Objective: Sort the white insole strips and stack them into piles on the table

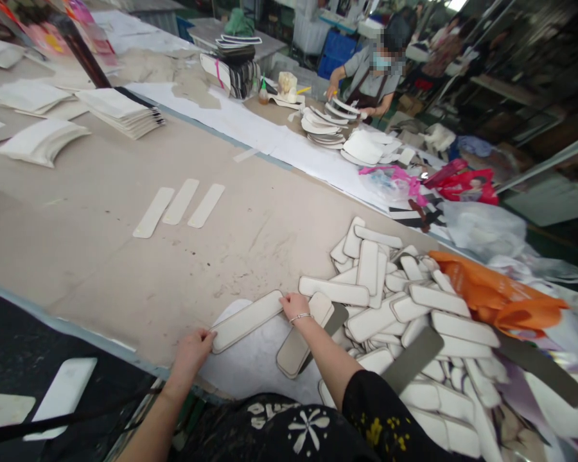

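Note:
Between my two hands lies a long white strip with rounded corners and a dark edge point(248, 321), slanting over a white sheet point(236, 372) at the table's near edge. My left hand point(195, 350) pinches its lower left end, while my right hand point(295, 307), with a bracelet at the wrist, pinches the upper right end. Just beside my right hand, a beige strip point(293, 353) and a dark grey strip point(334, 321) partly overlap. A large heap of similar white strips point(380, 314) spreads to the right, some showing grey faces.
Three pale strips point(180, 202) lie apart mid-table. Stacked white pieces point(120, 109) stand at the back left. An orange bag point(501, 295) and clear plastic bags point(484, 224) border the heap. Across the table, a masked co-worker point(378, 74) handles curved white pieces point(322, 125).

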Available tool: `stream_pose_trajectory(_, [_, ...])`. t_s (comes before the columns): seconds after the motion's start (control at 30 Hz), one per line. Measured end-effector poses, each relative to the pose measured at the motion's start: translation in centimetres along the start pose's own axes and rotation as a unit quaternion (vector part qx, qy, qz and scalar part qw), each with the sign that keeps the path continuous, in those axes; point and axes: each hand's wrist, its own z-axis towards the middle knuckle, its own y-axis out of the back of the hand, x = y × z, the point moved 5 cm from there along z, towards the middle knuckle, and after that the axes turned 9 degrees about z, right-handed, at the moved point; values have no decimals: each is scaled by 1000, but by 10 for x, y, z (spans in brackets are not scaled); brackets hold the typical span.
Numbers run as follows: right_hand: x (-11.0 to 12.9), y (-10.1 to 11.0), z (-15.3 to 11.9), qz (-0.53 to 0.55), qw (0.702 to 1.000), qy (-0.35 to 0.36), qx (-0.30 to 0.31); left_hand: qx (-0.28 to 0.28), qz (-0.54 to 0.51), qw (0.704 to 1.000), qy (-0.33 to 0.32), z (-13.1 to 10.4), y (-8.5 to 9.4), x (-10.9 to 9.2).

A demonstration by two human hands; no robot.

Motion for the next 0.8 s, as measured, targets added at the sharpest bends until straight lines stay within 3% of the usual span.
stream_pose_trajectory(0.4, [-1, 2, 0, 20, 1000, -10, -4, -21, 56, 998, -12, 2, -5, -2])
stream_pose_trajectory(0.8, [-2, 2, 2, 31, 999, -8, -2, -64, 14, 998, 7, 0, -4, 1])
